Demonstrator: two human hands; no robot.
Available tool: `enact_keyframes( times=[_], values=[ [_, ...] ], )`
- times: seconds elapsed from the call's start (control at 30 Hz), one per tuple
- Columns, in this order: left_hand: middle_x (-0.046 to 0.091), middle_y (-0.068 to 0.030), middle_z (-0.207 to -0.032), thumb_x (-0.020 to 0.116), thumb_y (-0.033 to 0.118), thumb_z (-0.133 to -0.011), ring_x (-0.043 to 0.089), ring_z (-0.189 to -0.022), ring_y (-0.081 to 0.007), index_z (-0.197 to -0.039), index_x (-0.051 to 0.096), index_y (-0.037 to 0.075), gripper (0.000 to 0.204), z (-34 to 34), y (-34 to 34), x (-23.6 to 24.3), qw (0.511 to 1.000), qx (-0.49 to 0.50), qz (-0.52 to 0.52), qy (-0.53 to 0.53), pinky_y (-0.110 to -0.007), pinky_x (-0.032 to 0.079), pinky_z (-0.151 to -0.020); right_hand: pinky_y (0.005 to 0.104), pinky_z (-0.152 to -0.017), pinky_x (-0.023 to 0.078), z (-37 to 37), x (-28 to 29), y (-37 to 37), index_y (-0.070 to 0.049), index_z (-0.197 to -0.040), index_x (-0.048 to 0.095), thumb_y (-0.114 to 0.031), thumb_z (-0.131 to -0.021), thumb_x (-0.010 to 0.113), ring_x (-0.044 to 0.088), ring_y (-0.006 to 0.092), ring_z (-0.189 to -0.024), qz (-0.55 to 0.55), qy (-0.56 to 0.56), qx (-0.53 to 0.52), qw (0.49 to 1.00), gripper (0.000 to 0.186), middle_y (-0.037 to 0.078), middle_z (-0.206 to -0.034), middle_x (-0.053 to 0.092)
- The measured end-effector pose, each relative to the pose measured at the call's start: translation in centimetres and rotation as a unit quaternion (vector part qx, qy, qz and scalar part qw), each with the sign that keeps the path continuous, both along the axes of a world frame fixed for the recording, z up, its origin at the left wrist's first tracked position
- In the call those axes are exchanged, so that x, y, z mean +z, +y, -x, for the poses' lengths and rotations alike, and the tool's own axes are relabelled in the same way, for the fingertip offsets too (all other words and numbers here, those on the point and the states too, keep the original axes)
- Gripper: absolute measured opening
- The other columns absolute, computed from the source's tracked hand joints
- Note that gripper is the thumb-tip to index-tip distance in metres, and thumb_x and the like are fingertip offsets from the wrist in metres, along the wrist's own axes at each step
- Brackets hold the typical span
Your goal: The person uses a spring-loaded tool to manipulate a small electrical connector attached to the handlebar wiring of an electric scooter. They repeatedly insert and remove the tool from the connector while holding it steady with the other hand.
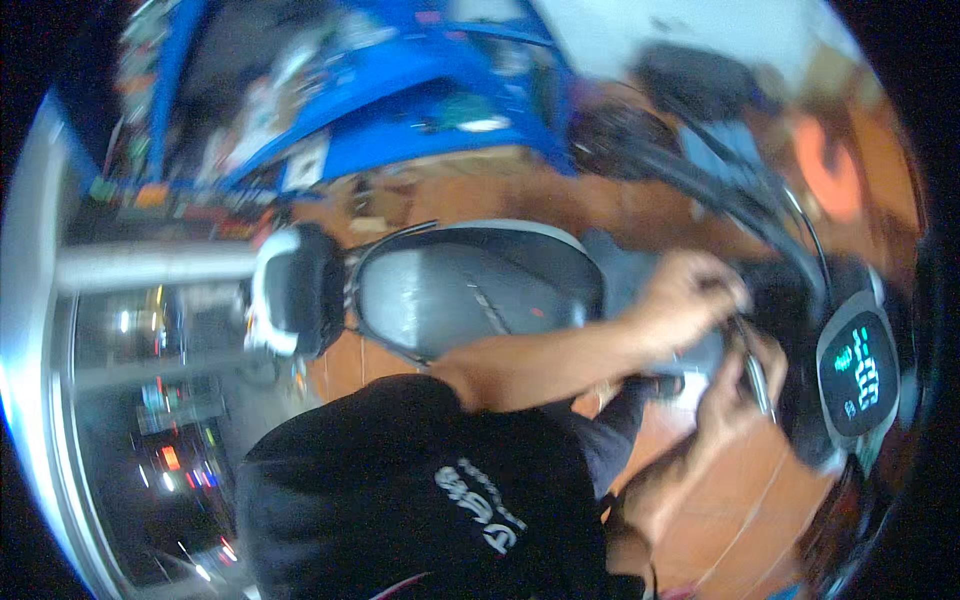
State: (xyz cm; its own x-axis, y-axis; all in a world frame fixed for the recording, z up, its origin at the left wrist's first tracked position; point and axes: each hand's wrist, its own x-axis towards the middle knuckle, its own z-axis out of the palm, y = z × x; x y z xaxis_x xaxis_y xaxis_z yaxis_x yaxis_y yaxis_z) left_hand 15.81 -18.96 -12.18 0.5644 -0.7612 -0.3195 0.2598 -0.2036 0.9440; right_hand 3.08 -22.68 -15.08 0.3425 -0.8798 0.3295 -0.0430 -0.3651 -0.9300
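The picture is blurred. A scooter lies across the view, with its grey seat (470, 285) in the middle and a round digital display (858, 372) lit in green at the right. My left hand (688, 295) reaches from a black sleeve, and its fingers curl on a dark part of the scooter's front (770, 290) just left of the display. Just below it, my right hand (735, 395) holds a thin metal tool (757, 372) that points up toward the same spot. What the tool's tip touches is hidden.
A black and white helmet (290, 290) sits left of the seat. Blue shelving (400, 110) with cluttered small items fills the top. Black cables (700, 170) run at the upper right. A grey metal bar (150, 265) crosses the left. The floor (720, 520) is orange-brown.
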Motion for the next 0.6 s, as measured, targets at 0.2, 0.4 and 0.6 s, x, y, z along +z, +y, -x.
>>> enact_keyframes(
  times=[0.2,0.4,0.6],
  values=[
    [0.068,-0.0105,-0.070,0.066,0.007,-0.076,0.063,-0.068,-0.0163,-0.076,0.068,-0.002,0.009,0.8,0.2,-1.1,0.993,0.113,0.021,-0.021,-0.032,0.050,-0.066,0.0351,-0.078,0.049,-0.5,-0.6,0.0,0.004,-0.091,0.058,0.001,-0.087,0.059,0.058,0.0201,-0.084,0.122,0.114,0.005,0.986,0.005,0.011,-0.087,0.061],
    [0.068,-0.0101,-0.070,0.064,0.005,-0.077,0.063,-0.069,-0.0167,-0.076,0.068,-0.002,0.008,0.8,0.9,-0.6,0.993,0.105,0.047,0.032,-0.032,0.049,-0.066,0.0363,-0.085,0.054,0.6,-0.7,-1.1,0.006,-0.092,0.054,-0.004,-0.091,0.056,0.061,0.0221,-0.088,-0.020,0.054,0.098,0.993,0.009,0.015,-0.091,0.059],
    [0.069,-0.0077,-0.078,0.066,0.015,-0.080,0.065,-0.074,-0.0175,-0.080,0.071,0.002,0.015,-0.8,-0.1,0.3,0.996,0.016,0.024,0.086,-0.031,0.052,-0.069,0.0383,-0.081,0.057,0.9,1.1,-1.8,0.003,-0.092,0.052,-0.005,-0.089,0.060,0.063,0.0269,-0.088,-0.139,-0.121,0.081,0.980,0.011,0.018,-0.097,0.060]
  ],
)
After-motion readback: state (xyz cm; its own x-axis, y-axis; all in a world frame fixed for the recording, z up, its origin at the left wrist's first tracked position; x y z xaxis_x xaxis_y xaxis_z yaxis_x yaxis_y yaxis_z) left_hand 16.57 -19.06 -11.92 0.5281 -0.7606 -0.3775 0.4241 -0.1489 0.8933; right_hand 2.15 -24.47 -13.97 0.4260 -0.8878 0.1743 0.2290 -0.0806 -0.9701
